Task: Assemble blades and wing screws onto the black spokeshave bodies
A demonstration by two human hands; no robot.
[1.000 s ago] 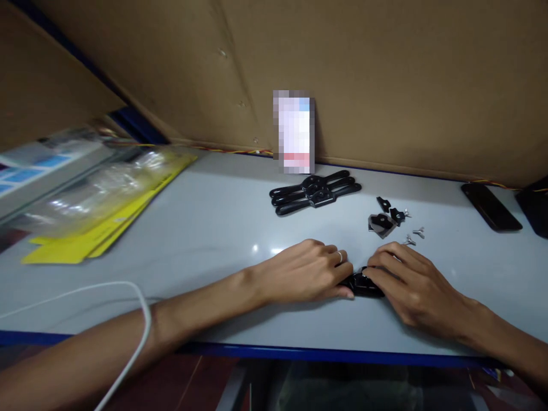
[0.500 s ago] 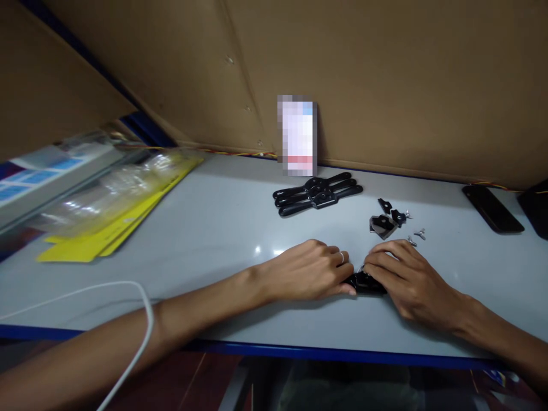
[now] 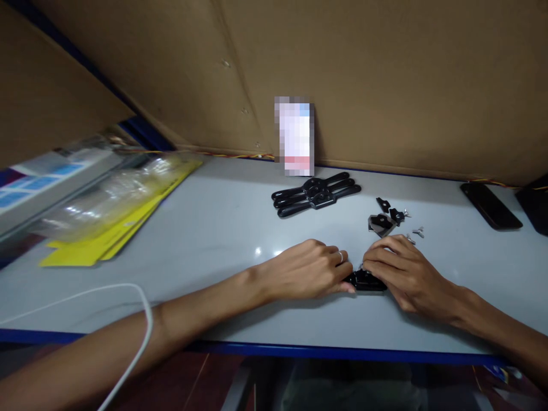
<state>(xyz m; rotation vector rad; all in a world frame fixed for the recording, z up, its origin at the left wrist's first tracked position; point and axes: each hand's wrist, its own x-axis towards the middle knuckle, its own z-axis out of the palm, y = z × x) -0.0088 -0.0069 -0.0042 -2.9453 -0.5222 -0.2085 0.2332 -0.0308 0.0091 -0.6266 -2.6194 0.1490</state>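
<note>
A black spokeshave (image 3: pixel 369 281) lies on the table near its front, between my two hands. My left hand (image 3: pixel 314 269) is closed around its left handle, so that handle is mostly hidden. The fingers of my right hand (image 3: pixel 400 268) pinch a small silvery wing screw (image 3: pixel 362 267) at the middle of the body; the right handle is hidden under this hand. Just behind lie black cap plates (image 3: pixel 397 215), flat steel blades (image 3: pixel 379 225) and loose wing screws (image 3: pixel 418 232). Several more black spokeshave bodies (image 3: pixel 317 194) lie stacked farther back.
A phone with a blurred screen (image 3: pixel 296 137) leans on the cardboard wall (image 3: pixel 363 80). Another dark phone (image 3: pixel 491 205) lies at the right. Yellow cards (image 3: pixel 85 251) and clear plastic bags (image 3: pixel 107 188) lie at the left. A white cable (image 3: pixel 145 319) crosses over my left forearm.
The fingers of my right hand have shifted slightly at the screw on the spokeshave. My left hand keeps its grip. The whole view has moved a little.
</note>
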